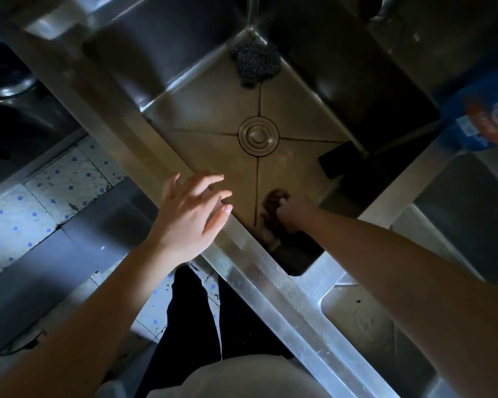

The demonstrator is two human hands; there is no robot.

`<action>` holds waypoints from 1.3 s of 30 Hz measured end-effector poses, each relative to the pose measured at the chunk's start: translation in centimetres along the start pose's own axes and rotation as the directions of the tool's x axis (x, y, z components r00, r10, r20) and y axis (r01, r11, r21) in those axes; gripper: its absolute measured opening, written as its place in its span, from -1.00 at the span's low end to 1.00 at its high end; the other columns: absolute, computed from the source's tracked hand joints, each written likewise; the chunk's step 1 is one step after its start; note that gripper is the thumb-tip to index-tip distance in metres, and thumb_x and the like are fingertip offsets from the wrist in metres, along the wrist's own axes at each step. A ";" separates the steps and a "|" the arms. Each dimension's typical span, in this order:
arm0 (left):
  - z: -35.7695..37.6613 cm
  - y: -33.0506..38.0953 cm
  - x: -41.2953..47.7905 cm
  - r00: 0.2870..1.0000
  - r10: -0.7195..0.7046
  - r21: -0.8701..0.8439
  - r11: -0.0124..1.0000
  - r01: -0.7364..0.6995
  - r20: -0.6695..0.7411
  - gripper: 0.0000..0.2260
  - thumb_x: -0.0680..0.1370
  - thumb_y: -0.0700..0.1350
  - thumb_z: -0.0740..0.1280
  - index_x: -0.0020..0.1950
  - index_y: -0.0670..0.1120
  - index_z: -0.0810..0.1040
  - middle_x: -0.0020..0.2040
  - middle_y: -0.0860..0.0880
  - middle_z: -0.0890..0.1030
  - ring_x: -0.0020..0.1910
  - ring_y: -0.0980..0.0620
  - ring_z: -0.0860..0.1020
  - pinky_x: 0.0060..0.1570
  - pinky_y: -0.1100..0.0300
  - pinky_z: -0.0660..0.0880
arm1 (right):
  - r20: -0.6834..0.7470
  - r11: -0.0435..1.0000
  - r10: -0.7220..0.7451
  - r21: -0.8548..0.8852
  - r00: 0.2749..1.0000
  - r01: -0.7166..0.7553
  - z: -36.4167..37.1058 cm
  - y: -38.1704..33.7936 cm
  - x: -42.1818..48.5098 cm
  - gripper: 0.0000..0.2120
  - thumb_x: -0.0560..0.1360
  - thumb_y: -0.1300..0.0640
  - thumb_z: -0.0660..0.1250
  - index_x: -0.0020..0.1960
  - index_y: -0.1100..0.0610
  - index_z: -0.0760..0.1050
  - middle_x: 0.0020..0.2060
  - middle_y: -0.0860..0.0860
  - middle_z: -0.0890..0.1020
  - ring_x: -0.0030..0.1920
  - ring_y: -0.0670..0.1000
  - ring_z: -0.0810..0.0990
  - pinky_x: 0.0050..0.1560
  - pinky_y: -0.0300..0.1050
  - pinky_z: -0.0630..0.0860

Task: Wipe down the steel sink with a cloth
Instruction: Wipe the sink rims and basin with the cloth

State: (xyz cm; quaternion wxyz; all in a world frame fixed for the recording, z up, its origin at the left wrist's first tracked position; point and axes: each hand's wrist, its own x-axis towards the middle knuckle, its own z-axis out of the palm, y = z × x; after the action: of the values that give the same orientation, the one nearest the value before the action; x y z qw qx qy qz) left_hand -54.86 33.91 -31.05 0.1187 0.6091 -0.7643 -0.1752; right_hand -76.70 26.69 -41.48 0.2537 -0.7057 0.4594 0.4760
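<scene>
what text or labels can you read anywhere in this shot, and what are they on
No text here can be read.
Blue container at the right edge beside the sink: a red and white round label with lettering, too blurred to read; only part of it is in frame.
Sink, drain cover, scouring pad, right hand with its cloth, left hand: no markings visible.

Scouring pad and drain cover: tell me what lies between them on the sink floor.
Nothing. In the head view, only bare steel floor with one crease line separates the scouring pad from the drain cover.
</scene>
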 end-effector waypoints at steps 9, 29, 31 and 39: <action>0.5 -1.2 -0.6 1.000 -0.003 0.021 1.000 0.004 -0.030 -0.66 0.56 0.05 0.10 0.05 -0.05 0.62 0.21 -0.03 0.54 0.17 0.00 0.48 0.24 -0.11 0.20 | 0.059 0.982 0.178 0.054 0.982 -0.181 -2.2 4.4 0.9 -0.50 0.51 -0.03 0.30 0.38 0.17 0.39 0.38 0.17 0.41 0.36 0.21 0.38 0.35 0.09 0.33; 0.5 -2.0 -0.1 0.999 0.018 0.014 1.000 -0.017 -0.041 -0.65 0.56 0.04 0.10 0.06 -0.06 0.63 0.23 -0.06 0.53 0.22 0.02 0.43 0.26 -0.09 0.17 | 0.029 0.967 0.248 0.056 0.968 -0.250 -0.7 1.7 3.0 -0.53 0.56 0.08 0.21 0.45 0.17 0.29 0.41 0.18 0.35 0.40 0.30 0.31 0.32 0.29 0.32; 0.5 -2.1 -0.1 0.999 0.015 0.018 1.000 -0.015 -0.037 -0.66 0.56 0.04 0.10 0.06 -0.06 0.63 0.23 -0.05 0.53 0.23 0.03 0.42 0.27 -0.09 0.16 | 0.022 0.975 0.213 0.054 0.977 -0.214 -1.2 4.7 3.4 -0.51 0.54 0.07 0.24 0.43 0.20 0.30 0.41 0.19 0.35 0.41 0.24 0.32 0.35 0.13 0.27; 0.5 -2.3 -0.3 0.999 0.028 0.017 0.999 -0.028 -0.018 -0.65 0.57 0.05 0.09 0.06 -0.06 0.62 0.23 -0.06 0.53 0.23 0.00 0.43 0.25 -0.11 0.18 | 0.055 0.989 0.143 -0.046 0.988 -0.140 -2.5 6.0 3.2 -0.34 0.41 -0.23 0.34 0.35 0.16 0.40 0.31 0.17 0.46 0.29 0.22 0.44 0.29 0.11 0.43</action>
State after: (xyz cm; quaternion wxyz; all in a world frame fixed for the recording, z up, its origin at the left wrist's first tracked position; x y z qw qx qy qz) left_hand -52.96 33.79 -32.45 0.1229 0.6009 -0.7731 -0.1616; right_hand -80.55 20.70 -42.81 0.2178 -0.6622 0.4907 0.5228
